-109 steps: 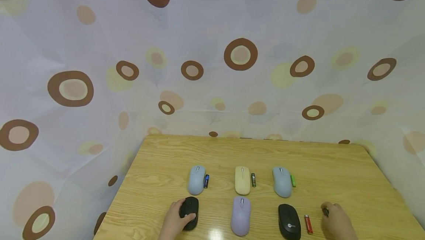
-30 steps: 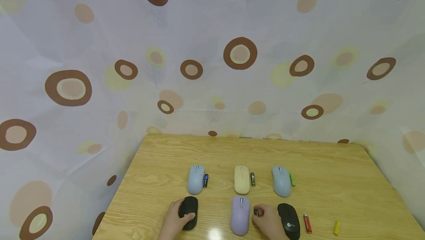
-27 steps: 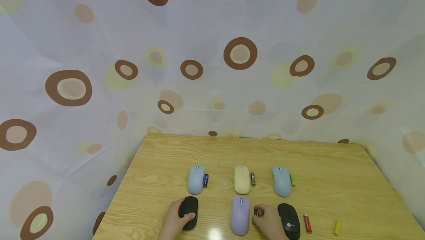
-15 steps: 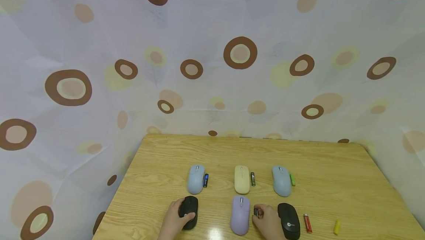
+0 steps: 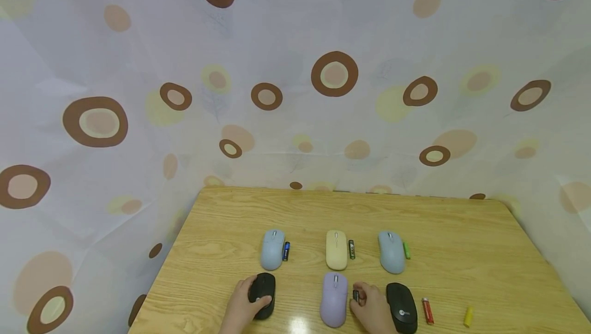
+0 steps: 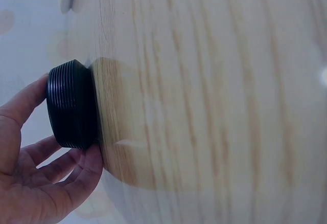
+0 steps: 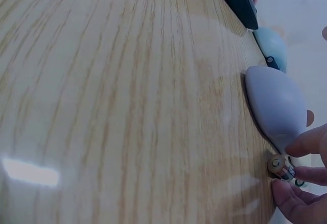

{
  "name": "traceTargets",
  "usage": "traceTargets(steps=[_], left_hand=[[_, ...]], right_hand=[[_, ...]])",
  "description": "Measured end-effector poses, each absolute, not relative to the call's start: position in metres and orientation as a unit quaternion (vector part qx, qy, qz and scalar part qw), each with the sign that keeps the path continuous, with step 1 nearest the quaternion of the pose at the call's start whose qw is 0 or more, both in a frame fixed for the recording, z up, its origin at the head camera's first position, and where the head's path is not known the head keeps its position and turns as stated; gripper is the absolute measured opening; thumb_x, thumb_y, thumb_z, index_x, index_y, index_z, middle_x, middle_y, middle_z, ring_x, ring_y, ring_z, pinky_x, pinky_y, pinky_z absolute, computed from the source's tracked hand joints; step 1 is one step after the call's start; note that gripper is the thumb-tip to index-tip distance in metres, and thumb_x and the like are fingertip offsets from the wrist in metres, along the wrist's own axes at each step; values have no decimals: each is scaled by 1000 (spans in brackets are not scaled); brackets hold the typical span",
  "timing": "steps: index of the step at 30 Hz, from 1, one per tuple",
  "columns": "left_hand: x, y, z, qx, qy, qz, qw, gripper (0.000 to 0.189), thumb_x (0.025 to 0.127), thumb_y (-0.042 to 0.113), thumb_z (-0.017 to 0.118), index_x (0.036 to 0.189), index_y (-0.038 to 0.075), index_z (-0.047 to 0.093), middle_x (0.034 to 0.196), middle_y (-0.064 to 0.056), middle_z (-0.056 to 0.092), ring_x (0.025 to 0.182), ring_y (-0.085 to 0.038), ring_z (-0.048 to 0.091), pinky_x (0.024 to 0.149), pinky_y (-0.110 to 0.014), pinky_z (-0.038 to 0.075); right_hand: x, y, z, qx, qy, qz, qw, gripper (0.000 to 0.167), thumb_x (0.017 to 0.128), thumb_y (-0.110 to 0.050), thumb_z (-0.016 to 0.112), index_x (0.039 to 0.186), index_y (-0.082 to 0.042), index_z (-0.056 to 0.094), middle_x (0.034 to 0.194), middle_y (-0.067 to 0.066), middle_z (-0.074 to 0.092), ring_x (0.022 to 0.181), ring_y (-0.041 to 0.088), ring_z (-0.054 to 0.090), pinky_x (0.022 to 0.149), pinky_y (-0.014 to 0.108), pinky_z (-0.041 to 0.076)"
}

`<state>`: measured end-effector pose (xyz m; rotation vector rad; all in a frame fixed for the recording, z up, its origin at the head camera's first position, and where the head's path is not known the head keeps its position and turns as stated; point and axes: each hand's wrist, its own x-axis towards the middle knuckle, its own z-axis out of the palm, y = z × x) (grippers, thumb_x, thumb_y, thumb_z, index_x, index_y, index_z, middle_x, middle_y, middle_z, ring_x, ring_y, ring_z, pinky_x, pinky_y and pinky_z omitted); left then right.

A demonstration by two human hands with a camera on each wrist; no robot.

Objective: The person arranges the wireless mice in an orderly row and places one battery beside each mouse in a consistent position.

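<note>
My left hand (image 5: 241, 304) grips a black computer mouse (image 5: 267, 287) at the table's front left, thumb on one side and fingers on the other. The left wrist view shows the ribbed edge of that black mouse (image 6: 71, 104) close to the wood. To the right of a purple mouse (image 5: 334, 301), my right hand (image 5: 375, 311) pinches a small dark battery (image 5: 356, 296). Seen from the right wrist, the battery (image 7: 278, 164) is between the thumb and fingers, low at the table surface beside the purple mouse (image 7: 276, 101). The fingers partly hide it.
Behind stand a blue mouse (image 5: 273, 250) with a blue battery (image 5: 287, 251), a yellow mouse (image 5: 336, 250) with a dark green battery (image 5: 352, 249), and another blue mouse (image 5: 392, 253) with a green battery (image 5: 407, 250). Rightward lie a second black mouse (image 5: 401, 307), red battery (image 5: 428, 311) and yellow battery (image 5: 468, 317).
Since the earliest frame, my right hand has moved left with the dark battery, from the far right to beside the purple mouse. The yellow battery now shows. My left hand has stayed on its mouse.
</note>
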<state>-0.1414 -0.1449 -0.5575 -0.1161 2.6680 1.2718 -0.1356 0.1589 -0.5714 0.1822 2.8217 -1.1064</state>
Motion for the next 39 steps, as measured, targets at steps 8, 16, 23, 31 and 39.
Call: traceTargets(steps=[8,16,23,31,39], left_hand=[[-141,-145,-558,-36,899,427,91,70,76,34,73,125,-7,46,110,-20,52,106,-42,50,87,-55,40],[-141,-146,-558,-35,898,430,93,70,76,35,72,126,-7,46,111,-21,52,106,-42,49,87,-55,40],[-141,-145,-557,-40,894,434,102,71,77,36,72,126,-7,46,112,-21,51,108,-43,48,88,-55,39],[-140,-146,-558,-44,895,431,105,72,76,37,72,127,-7,46,113,-20,51,108,-43,48,88,-55,39],[-140,-146,-560,-48,895,432,105,72,76,37,72,126,-6,46,113,-21,51,108,-43,48,89,-55,39]], right_hand=[[-133,163,-556,40,932,-358,43,30,77,-8,65,105,3,60,74,2,47,62,13,42,51,25,35],[-135,187,-525,12,933,-359,-5,34,81,-6,64,115,-3,59,99,12,57,81,21,56,61,32,47],[-135,236,-516,-20,951,-273,-141,38,75,-1,67,113,1,59,103,21,54,93,38,55,70,48,49],[-125,298,-522,83,960,-253,-89,44,80,-7,59,120,8,48,111,39,42,95,57,44,71,61,41],[-120,339,-543,220,929,-289,64,58,84,-14,51,129,11,27,120,46,21,104,64,26,79,67,34]])
